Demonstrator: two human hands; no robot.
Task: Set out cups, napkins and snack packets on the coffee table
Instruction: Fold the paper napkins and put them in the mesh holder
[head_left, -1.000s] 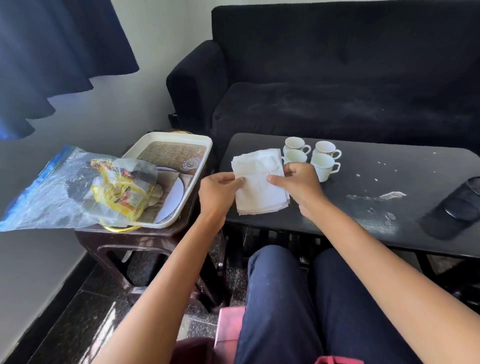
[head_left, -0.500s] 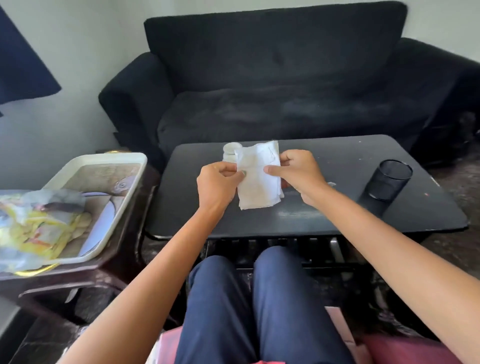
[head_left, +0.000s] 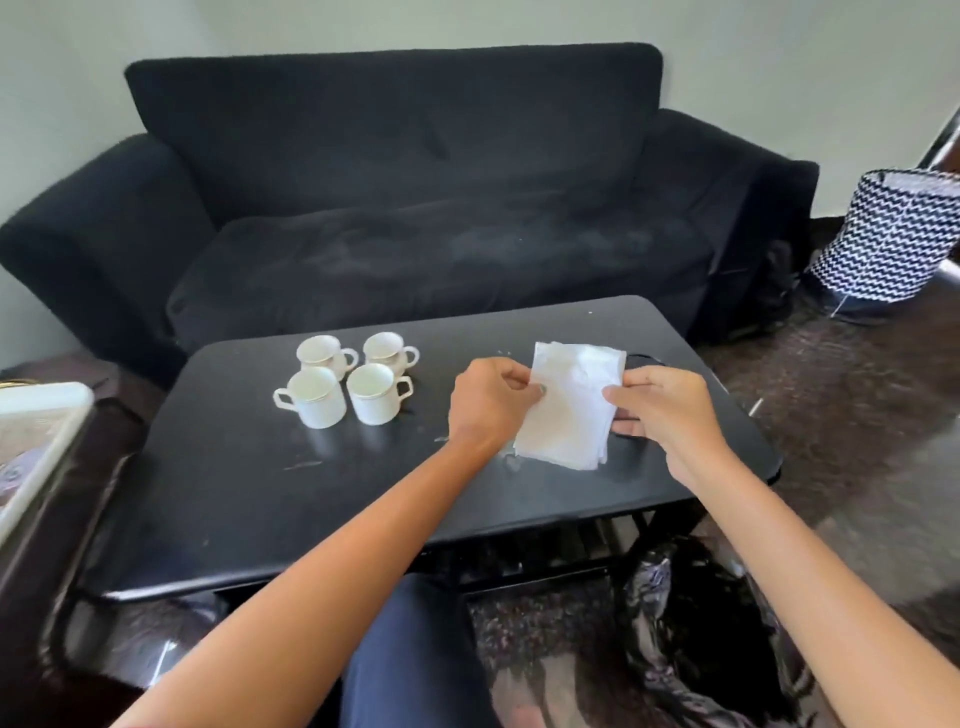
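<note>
Fingers of my left hand and right hand are pinching the napkins right of centre, hiding a dark object; cups are sitting centre-left on the coffee table.

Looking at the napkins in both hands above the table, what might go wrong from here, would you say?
1. The napkins are a loose stack pinched only at the edges by the left hand and right hand; sheets could slip out or fan apart.
2. The table shows pale smears below the stack, which might soil napkins laid there.
3. The four cups stand close together; a sweep leftward may knock them.
</note>
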